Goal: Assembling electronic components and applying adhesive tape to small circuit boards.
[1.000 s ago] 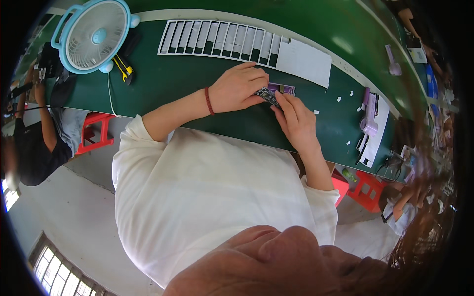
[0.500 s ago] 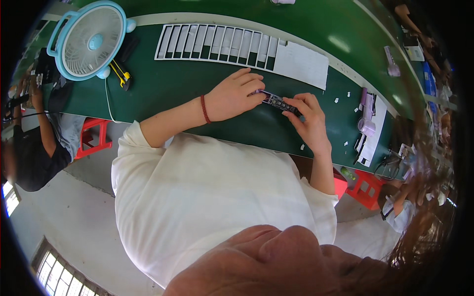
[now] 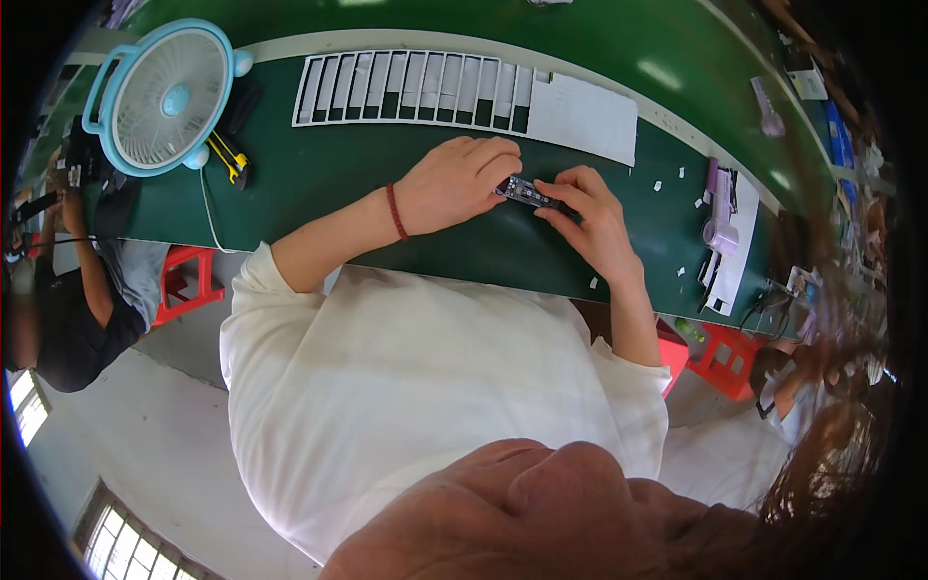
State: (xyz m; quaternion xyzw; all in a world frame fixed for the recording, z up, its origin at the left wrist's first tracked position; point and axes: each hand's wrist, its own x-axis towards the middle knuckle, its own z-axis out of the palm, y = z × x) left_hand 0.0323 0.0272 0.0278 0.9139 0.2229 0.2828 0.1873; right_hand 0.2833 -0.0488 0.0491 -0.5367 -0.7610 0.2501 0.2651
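Note:
Between my two hands, over the green table, is a narrow dark circuit board with small pale components on its upper face. My left hand is closed around its left end, fingers curled, and a bit of purple shows there. On the other end, my right hand pinches the board between thumb and fingers. Both ends are partly hidden by my fingers. Beyond my hands lies a sheet of white stickers, its left part a grid of strips with several dark gaps.
A light-blue fan stands at the far left, with a yellow-and-black cutter beside it. On the right lie purple device parts on a white sheet, near small white scraps. Co-workers sit at both sides.
My right hand has shifted slightly left along the board, closer to my left hand, so less of the board shows. My left fingers have curled in more. The whole view has shifted slightly.

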